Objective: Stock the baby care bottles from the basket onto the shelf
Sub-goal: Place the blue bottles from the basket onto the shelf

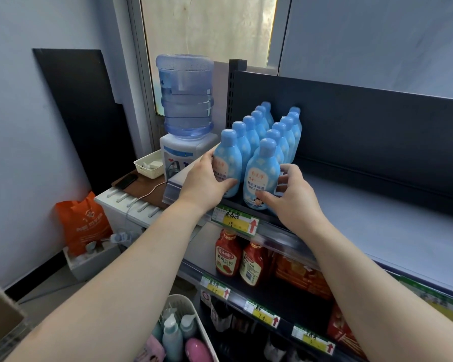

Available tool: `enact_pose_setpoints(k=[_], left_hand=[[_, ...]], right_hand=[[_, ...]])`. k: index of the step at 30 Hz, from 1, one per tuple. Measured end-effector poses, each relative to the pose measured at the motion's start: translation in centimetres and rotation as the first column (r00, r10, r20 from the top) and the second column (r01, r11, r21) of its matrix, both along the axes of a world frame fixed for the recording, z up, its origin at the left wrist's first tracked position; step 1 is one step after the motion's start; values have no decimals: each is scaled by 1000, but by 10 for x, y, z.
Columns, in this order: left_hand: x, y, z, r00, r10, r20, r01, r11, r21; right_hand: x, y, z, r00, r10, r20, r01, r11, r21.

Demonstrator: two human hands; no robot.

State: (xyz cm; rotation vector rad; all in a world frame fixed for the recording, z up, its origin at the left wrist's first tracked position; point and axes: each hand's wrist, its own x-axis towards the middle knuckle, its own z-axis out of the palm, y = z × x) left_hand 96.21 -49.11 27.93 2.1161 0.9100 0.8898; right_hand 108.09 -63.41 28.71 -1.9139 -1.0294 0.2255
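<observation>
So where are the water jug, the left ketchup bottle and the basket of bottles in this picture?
water jug (185, 100): head view, on its ribbed blue body.
left ketchup bottle (227, 258): head view, on its front label.
basket of bottles (199, 325): head view, on its white right-hand rim.

The left hand (204, 181) and right hand (292, 198) are bare, as are the left forearm (131, 270) and right forearm (364, 273)

A shop: tiered shelves (377, 212) with yellow price tags (233, 221) hold rows of identical blue bottles (260, 165) and ketchup (227, 256).
</observation>
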Motion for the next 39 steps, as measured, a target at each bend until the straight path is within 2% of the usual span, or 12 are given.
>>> enact_pose_setpoints(k=[2,5,7,10,14,18,25,32,35,39], left_hand=[[-4,-2,-1,1000,-8,-2,8,1000,0],[-20,-7,-6,998,47,35,-47,999,5],[-41,-12,-18,991,85,106,-85,996,-6],[-84,-17,-50,984,120,131,-120,993,-6],[-151,-28,-112,980,197,3,-196,976,-90],[-216,-48,-183,952,255,-167,-288,932,-219],[-306,-87,-282,868,204,-452,-403,822,-404],[-344,-101,-337,772,41,-634,-406,798,-444],[-354,-98,-354,702,-184,-688,-281,816,-505],[-357,-93,-368,546,-448,-708,-69,818,-571]], right_hand=[[-6,-3,0,997,-52,51,51,998,27],[-26,-11,-4,970,-94,222,65,989,134],[-45,-16,-11,949,-49,311,-3,986,164],[-76,-20,-32,931,90,355,-125,989,76],[-114,-18,-82,909,269,318,-235,961,-143],[-148,-15,-142,878,414,243,-324,884,-336],[-199,-9,-232,867,498,21,-394,710,-584],[-233,15,-294,849,521,-86,-435,599,-673],[-245,31,-309,859,501,-110,-434,595,-677],[-253,59,-333,879,467,-98,-401,611,-683]])
